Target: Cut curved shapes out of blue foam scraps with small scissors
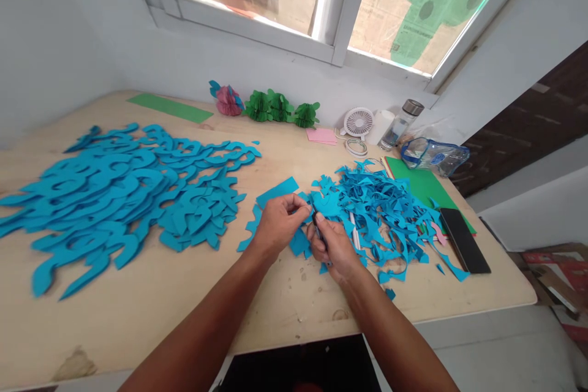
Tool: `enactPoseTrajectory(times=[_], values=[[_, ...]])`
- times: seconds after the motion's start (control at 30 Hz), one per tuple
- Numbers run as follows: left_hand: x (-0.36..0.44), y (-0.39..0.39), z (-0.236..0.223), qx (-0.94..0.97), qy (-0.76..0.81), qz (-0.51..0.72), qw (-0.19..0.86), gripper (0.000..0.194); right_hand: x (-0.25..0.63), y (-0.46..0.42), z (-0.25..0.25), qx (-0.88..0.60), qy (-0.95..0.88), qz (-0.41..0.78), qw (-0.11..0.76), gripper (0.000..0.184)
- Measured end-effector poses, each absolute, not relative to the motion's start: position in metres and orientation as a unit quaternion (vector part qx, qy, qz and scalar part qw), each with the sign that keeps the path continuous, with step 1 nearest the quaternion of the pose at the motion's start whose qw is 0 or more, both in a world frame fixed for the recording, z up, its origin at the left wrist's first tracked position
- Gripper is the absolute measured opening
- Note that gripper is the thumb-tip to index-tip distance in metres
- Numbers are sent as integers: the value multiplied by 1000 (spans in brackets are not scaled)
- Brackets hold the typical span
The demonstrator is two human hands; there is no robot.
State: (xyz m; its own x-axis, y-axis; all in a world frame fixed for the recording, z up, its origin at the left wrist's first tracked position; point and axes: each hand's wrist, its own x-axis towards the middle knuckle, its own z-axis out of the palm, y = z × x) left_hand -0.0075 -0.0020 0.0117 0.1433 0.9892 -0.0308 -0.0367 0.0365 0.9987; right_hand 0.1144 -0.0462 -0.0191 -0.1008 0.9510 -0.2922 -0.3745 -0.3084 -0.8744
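Note:
My left hand (280, 223) is closed in a pinch over the middle of the table. Blue paper lies around its fingertips, and whether they grip any of it I cannot make out. Close beside it, my right hand (334, 248) is wrapped around a dark, slim tool (320, 231) with a black end pointing toward the left fingertips. The fingers cover too much of this tool to tell its kind. Beneath and behind the hands are a blue paper strip (278, 191) and notched blue pieces (250, 229). A white pen (354, 231) lies right of my right hand.
Blue scraps (386, 208) heap on the right, beside a black phone (463, 240) and green sheets (420, 187). Curved blue cutouts (101, 190) and smaller blue shapes (197, 211) pile up left. Along the wall stand green paper figures (278, 105), a small fan (358, 122) and a bottle (399, 127).

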Motion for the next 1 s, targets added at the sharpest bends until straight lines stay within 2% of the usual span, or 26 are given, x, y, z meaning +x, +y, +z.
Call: enactPoseTrajectory(times=[0.37,0.7,0.83,1.0], values=[[-7,-2,11,506,460,467,560,15,115,-45,-21,-477,-331,654,486,49],[-6,0,6,479,448,464,595,14,115,-46,-16,-442,-320,662,513,49],[-6,1,5,460,454,487,588,15,115,-45,-14,-441,-302,640,552,49],[-4,-1,8,452,453,490,591,16,119,-42,-14,-477,-279,555,622,46]])
